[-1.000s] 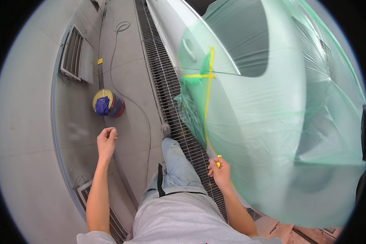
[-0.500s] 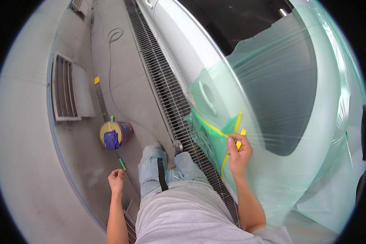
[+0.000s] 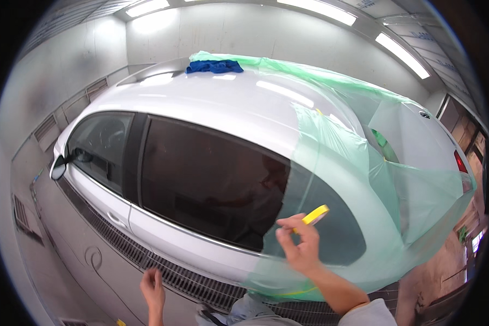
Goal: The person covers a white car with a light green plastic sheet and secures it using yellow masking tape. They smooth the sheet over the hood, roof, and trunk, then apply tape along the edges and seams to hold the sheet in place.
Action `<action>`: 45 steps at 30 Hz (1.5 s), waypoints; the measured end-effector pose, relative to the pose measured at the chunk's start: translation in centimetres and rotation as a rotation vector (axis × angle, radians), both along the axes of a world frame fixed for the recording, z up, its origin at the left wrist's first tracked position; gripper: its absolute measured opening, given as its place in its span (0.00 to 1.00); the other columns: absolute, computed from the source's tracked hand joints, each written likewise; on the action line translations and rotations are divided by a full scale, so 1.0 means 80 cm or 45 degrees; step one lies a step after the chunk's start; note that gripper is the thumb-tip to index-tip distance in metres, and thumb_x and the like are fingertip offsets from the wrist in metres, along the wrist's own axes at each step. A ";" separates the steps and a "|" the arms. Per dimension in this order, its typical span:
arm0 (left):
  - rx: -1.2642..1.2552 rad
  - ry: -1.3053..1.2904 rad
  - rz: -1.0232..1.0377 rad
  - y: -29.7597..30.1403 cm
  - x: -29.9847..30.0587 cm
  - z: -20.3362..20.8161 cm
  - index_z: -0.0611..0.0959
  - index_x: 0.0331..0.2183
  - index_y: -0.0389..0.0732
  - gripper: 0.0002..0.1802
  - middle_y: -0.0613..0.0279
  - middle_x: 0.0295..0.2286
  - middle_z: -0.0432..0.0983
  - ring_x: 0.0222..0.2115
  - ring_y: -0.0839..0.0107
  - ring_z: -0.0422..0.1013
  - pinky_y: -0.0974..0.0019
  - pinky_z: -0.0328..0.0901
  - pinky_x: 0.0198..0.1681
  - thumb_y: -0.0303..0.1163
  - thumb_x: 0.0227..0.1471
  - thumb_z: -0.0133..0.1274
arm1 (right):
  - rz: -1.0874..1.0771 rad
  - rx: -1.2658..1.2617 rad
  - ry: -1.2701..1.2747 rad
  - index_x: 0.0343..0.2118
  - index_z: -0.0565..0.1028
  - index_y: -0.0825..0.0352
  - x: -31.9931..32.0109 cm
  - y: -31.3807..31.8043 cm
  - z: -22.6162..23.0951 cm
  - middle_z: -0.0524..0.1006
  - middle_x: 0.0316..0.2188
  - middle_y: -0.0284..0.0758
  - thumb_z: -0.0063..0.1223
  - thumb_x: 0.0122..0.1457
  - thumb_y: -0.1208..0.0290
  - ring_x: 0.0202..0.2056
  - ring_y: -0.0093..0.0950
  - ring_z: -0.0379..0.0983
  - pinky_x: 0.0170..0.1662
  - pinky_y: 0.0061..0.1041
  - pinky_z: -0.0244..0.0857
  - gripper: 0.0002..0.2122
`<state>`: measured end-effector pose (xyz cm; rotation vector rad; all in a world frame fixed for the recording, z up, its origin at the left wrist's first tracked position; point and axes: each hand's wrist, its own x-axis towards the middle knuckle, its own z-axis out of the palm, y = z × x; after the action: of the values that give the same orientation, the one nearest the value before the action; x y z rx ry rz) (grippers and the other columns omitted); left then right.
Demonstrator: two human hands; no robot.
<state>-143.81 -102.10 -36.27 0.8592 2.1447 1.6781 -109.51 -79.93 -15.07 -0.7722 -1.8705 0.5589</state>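
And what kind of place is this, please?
Probably a vehicle paint booth: a pale car is partly covered with green plastic sheeting, a floor grate runs beside it, and the right hand holds yellow tape.

Bright, cool white light from overhead strip lights (image 3: 317, 12), tubes blown out. Glare streaks on car roof (image 3: 228, 117); soft sheen on green plastic sheeting (image 3: 331, 133). Side window (image 3: 212, 179) very dark, faint reflections, little detail. Floor (image 3: 68, 231) at lower left dimmer. Strong fisheye: black rim, bluish fringe, straight edges bowed. Left hand (image 3: 153, 288) looks slightly soft; most of car body reads clear.
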 end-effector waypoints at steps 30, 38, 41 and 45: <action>0.166 1.798 -0.612 1.116 -0.336 0.502 0.81 0.50 0.41 0.20 0.50 0.49 0.78 0.53 0.53 0.72 0.51 0.68 0.57 0.26 0.56 0.48 | -0.766 0.421 -1.084 0.48 0.72 0.72 -0.272 0.313 0.151 0.69 0.46 0.51 0.57 0.59 0.43 0.48 0.49 0.65 0.53 0.49 0.62 0.32; -0.120 2.038 -0.487 1.156 -0.343 0.504 0.88 0.36 0.43 0.11 0.49 0.33 0.84 0.38 0.50 0.81 0.49 0.75 0.44 0.29 0.55 0.52 | -0.783 0.377 -1.079 0.48 0.72 0.70 -0.277 0.307 0.158 0.71 0.45 0.50 0.63 0.56 0.52 0.46 0.50 0.68 0.53 0.47 0.62 0.27; 0.212 1.763 -0.429 1.126 -0.360 0.554 0.85 0.36 0.41 0.11 0.44 0.33 0.83 0.36 0.46 0.80 0.48 0.73 0.42 0.32 0.58 0.50 | -0.759 0.361 -1.025 0.47 0.72 0.69 -0.270 0.307 0.154 0.72 0.44 0.50 0.64 0.54 0.55 0.46 0.52 0.68 0.53 0.49 0.62 0.25; 0.613 1.794 -0.461 1.045 -0.397 0.604 0.82 0.36 0.40 0.09 0.46 0.30 0.82 0.33 0.45 0.79 0.46 0.72 0.38 0.34 0.60 0.50 | -0.813 0.225 -0.983 0.48 0.73 0.69 -0.285 0.338 0.163 0.72 0.46 0.53 0.62 0.56 0.52 0.46 0.53 0.68 0.52 0.48 0.62 0.26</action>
<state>-175.54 -18.47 12.06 3.0136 1.8413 1.5010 -132.34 -52.91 -2.06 -1.5222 -2.1296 -0.3649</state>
